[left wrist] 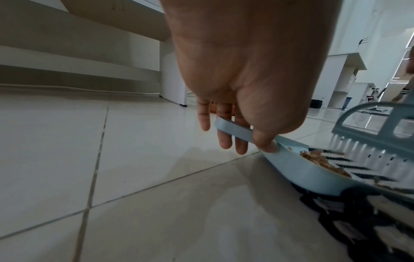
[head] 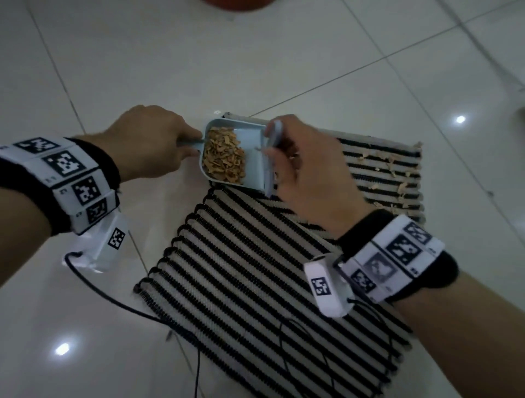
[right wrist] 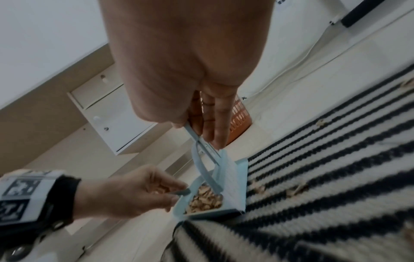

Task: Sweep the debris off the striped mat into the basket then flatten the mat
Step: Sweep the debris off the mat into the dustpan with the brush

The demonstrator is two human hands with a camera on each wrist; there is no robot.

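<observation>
My left hand pinches the handle of the blue dustpan, brown debris heaped just past my fingertips. My right hand grips the small brush, bristles at the pan's mouth. Striped mat lies folded under my right fingers, more scraps beyond them. Orange basket stands well past both hands.

- Basket cut off by the head view's top edge, only a blurred red-orange rim shown.
- Brush bristles hidden behind the right hand.
- Striped mat cropped at bottom; far part covered by its own fold.
</observation>
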